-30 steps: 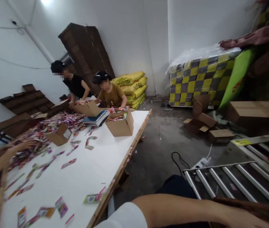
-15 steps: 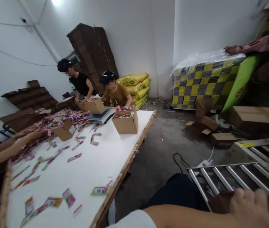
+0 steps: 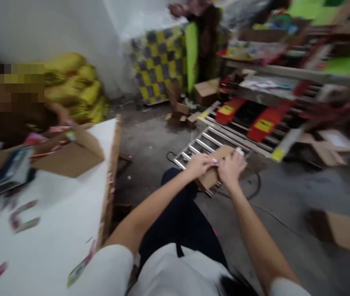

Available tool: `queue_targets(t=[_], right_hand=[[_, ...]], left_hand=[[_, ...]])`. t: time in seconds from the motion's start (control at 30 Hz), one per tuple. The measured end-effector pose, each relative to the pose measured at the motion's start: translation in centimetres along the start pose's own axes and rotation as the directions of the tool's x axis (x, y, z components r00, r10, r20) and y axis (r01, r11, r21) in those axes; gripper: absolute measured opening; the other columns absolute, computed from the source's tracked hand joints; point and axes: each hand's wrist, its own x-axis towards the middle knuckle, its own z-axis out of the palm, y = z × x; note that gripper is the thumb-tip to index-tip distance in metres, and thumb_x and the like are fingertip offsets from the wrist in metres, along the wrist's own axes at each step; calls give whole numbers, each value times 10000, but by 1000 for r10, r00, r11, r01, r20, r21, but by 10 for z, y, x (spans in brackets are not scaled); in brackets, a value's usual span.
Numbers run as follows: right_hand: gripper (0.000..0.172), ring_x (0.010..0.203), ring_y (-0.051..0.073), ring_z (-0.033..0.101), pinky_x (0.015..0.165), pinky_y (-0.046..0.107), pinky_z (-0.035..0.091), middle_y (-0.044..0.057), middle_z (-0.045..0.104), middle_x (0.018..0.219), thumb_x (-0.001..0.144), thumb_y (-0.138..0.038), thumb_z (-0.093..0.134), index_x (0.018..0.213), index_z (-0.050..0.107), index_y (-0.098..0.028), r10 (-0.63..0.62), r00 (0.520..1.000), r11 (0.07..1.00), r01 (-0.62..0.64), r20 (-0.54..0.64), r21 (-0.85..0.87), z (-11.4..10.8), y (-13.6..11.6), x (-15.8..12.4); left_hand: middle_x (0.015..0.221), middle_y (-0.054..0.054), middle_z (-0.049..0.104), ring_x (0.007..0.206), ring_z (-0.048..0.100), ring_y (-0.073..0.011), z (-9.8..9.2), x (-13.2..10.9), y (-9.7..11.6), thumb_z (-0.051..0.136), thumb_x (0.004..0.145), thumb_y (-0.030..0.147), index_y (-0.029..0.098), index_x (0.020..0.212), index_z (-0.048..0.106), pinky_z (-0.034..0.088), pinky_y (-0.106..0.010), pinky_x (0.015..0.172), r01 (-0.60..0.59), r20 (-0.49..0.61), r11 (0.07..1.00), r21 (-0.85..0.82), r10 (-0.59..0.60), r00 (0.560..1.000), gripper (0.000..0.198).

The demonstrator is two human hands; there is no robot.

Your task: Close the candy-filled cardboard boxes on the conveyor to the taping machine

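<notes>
A small cardboard box [image 3: 211, 179] rests on the end of the roller conveyor in front of me, both my hands over its top. My left hand [image 3: 200, 165] is closed at the box's upper left part, fingers bent together. My right hand [image 3: 232, 167] grips the top on the other side, fingers curled over it. A small pink-purple bit [image 3: 216, 163] shows between the fingertips; blur hides what it is.
To my left stands a white table [image 3: 60, 230] with scattered sachets and an open box of packets [image 3: 73, 158]. A co-worker is beyond it. The roller conveyor [image 3: 204, 139] leads towards red chutes [image 3: 263, 123]. Another carton [image 3: 346, 230] lies on the floor at right.
My view has swung right and down from the table to the conveyor. Both hands now show on the box; before, one hand was seen at the lower right edge on a brown box.
</notes>
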Motion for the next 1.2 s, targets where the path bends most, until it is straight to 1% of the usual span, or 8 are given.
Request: queue_targets(t=[0.1, 0.27, 0.37, 0.53, 0.83, 1.03, 1.13, 1.2], right_hand=[[732, 1459, 373, 225, 1150, 684, 190, 219, 282, 1562, 882, -331, 412, 1555, 253, -89, 171, 985, 964, -166, -10, 207, 0, 27, 0], [769, 1504, 248, 188, 1222, 598, 75, 118, 166, 1627, 934, -350, 302, 1601, -58, -215, 127, 987, 767, -35, -99, 641, 12, 32, -1], [725, 1515, 283, 122, 1205, 641, 72, 109, 160, 1630, 948, -348, 304, 1607, 26, -229, 104, 990, 858, -39, -98, 512, 7, 27, -7], [656, 1490, 352, 149, 1163, 712, 104, 178, 223, 1599, 938, -263, 283, 1575, 215, -120, -35, 998, 989, 28, 49, 143, -10, 23, 11], [710, 1503, 309, 126, 1210, 633, 114, 110, 191, 1625, 916, -302, 313, 1594, 164, -152, -255, 946, 940, 194, 200, 279, -20, 60, 39], [715, 1506, 293, 135, 1224, 618, 78, 115, 188, 1620, 926, -266, 283, 1603, 83, -152, -170, 978, 966, 142, 121, 217, -23, 49, 33], [699, 1515, 316, 103, 1209, 651, 101, 140, 129, 1631, 964, -278, 241, 1607, -2, -149, -104, 988, 987, 89, 111, 131, -34, 30, 6], [753, 1510, 373, 90, 1193, 683, 112, 182, 96, 1630, 979, -389, 324, 1607, 4, -122, -193, 964, 981, 187, 182, 53, -43, 16, -23]], left_hand=[[1124, -114, 700, 1106, 616, -227, 15, 11, -29, 619, 925, 248, 168, 979, 758, 445, -418, 1073, 7, -34, 991, -135, -11, 999, 170], [1481, -198, 444, 1444, 357, -361, 28, 14, -46, 740, 821, 334, 136, 1329, 591, 321, -538, 1186, 167, -12, 962, -215, -174, 985, 565], [1455, -172, 500, 1406, 434, -340, 29, 19, -49, 698, 833, 336, 153, 1435, 480, 351, -494, 1186, 192, 135, 922, -335, -155, 979, 666], [1473, -131, 518, 1395, 458, -322, 33, 21, -46, 704, 817, 386, 166, 1442, 461, 351, -449, 1201, 254, 206, 758, -600, -160, 965, 706], [1425, -104, 566, 1274, 586, -283, 58, 8, -22, 667, 832, 601, 236, 1484, 351, 475, -468, 1101, 464, 371, 290, -837, -323, 871, 811], [1384, -133, 582, 1267, 572, -300, 58, 13, -24, 778, 753, 447, 159, 1447, 424, 433, -486, 1131, 372, 244, 476, -797, -310, 919, 830], [1411, -137, 557, 1311, 529, -308, 63, 12, -29, 779, 757, 420, 172, 1459, 432, 409, -488, 1152, 329, 190, 538, -776, -298, 935, 821], [1420, -137, 546, 1338, 504, -308, 68, 10, -31, 764, 776, 425, 185, 1459, 444, 389, -487, 1168, 308, 164, 544, -781, -296, 941, 791]])
